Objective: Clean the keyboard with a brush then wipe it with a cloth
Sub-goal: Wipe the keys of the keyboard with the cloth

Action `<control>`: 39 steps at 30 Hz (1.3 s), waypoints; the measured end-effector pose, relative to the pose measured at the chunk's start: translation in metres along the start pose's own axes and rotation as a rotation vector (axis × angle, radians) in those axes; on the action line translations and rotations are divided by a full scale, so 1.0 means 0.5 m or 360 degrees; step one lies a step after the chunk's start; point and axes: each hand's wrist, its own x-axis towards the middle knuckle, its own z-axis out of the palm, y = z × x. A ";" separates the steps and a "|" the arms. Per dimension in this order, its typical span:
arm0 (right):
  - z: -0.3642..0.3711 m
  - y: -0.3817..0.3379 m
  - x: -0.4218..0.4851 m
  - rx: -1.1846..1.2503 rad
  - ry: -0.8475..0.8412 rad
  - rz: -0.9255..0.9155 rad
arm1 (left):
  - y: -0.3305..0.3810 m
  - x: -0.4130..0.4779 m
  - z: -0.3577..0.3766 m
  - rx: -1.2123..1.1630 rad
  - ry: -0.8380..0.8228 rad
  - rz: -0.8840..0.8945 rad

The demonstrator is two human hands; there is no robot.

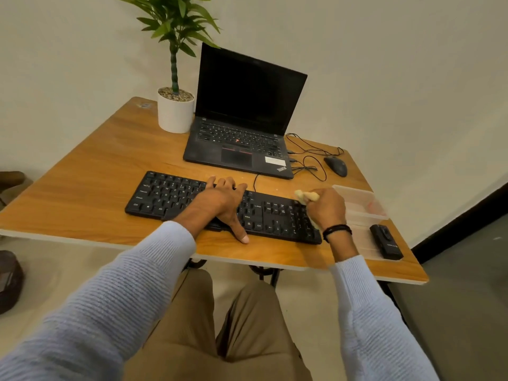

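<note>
- Head view: a black keyboard (170,196) lies across the near part of a wooden surface (96,171), its long side roughly parallel to the near edge and its thin cord running from its far edge toward the laptop.
- The left grip (222,200) lies flat on the middle of the keyboard with the fingers straight and a little spread, holding nothing. Its thumb reaches past the keyboard's near edge, and the tip rests on the wood.
- The right grip (325,207) is over the right end of the keyboard, at the number pad, with its fingers curled round a pale yellow cloth (306,196).
- The cloth bulges out past the knuckles, and a small part shows under the wrist against the keys. Whether it presses on the keys cannot be told.
- A dark beaded bracelet (336,231) sits on the right wrist, and both arms wear light blue knitted sleeves.
- An open black laptop (242,125) with a dark screen stands behind the keyboard, near it but apart.
- A white pot (175,112) with a green plant stands just left of the laptop, near the far corner.
- A dark mouse (336,165) lies right of the laptop among loops of thin black cable (308,160).
- A clear plastic box (362,204) sits just right of the keyboard, and a small black device (386,242) lies at the box's near end, by the surface's right edge.
</note>
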 end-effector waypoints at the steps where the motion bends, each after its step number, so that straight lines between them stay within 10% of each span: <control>1: -0.005 0.005 -0.004 -0.0031 0.0110 0.0001 | 0.013 0.004 -0.001 -0.0013 0.0011 0.0022; 12: 0.090 -0.019 -0.093 -0.0413 -0.0106 -0.0558 | 0.081 0.046 0.006 -0.0034 0.0043 0.0123; 27: 0.037 0.036 -0.142 -0.0401 -0.0167 -0.0392 | 0.081 0.048 0.013 -0.0023 0.0049 0.0119; 32: 0.000 0.041 -0.060 -0.0070 0.0175 -0.0122 | 0.079 0.047 0.009 -0.0054 0.0023 0.0131; 39: 0.070 0.028 -0.094 -0.0332 -0.0092 -0.0301 | 0.073 0.053 0.019 -0.0041 0.0062 0.0138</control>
